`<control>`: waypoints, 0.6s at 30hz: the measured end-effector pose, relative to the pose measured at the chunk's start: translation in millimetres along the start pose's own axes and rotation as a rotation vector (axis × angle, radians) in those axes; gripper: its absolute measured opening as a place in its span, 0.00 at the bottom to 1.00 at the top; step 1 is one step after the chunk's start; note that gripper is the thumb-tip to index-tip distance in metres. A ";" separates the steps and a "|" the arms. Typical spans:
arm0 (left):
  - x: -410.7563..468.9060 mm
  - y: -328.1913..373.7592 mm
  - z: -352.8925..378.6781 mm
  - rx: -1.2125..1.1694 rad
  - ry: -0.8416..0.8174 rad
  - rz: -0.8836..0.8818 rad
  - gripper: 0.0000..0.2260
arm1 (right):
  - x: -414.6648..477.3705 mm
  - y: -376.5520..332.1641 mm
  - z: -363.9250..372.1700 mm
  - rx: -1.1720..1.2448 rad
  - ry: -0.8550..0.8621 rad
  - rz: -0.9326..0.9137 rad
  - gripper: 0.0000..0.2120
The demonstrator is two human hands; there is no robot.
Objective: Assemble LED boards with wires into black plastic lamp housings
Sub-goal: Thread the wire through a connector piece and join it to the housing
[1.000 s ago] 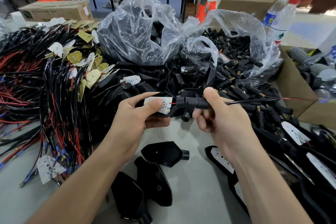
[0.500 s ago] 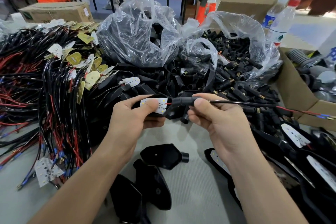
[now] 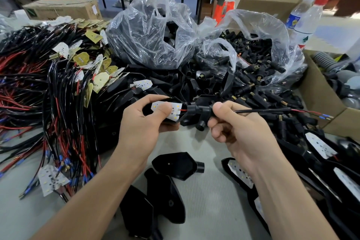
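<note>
Black plastic lamp housing [image 3: 192, 118] is held above the grey counter [image 3: 210, 191]. The grip of the left hand [image 3: 144, 122] curls round it, thumb pressing the white LED board [image 3: 171, 112] in. The grip of the right hand [image 3: 233, 128] pinches the black sheathed wire [image 3: 263, 110] at the housing's tube. Behind, one clear plastic bag [image 3: 148, 31] holds black housings, and another clear bag [image 3: 259, 31] holds brass-tipped black sleeves.
</note>
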State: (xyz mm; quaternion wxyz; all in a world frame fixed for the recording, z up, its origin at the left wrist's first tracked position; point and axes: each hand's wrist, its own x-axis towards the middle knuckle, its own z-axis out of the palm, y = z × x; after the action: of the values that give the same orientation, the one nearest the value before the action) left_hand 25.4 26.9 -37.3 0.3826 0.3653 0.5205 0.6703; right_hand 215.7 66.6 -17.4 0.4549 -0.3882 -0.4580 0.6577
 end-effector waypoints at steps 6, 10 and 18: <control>-1.8 -1.2 1.3 0.007 -0.005 0.006 0.13 | 0.5 3.8 1.6 -0.066 -0.024 -0.048 0.13; -3.4 0.5 -0.4 -0.028 -0.062 -0.022 0.10 | -0.6 7.3 6.7 -0.071 -0.041 -0.077 0.14; -7.8 2.2 6.3 -0.093 -0.197 -0.088 0.08 | 1.7 10.3 16.9 -0.007 0.078 -0.079 0.10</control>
State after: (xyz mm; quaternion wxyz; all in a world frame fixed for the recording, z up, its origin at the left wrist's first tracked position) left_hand 34.2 22.2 -34.6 0.4774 0.3881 0.4641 0.6373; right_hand 197.0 62.3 -22.7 0.4969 -0.3967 -0.4571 0.6219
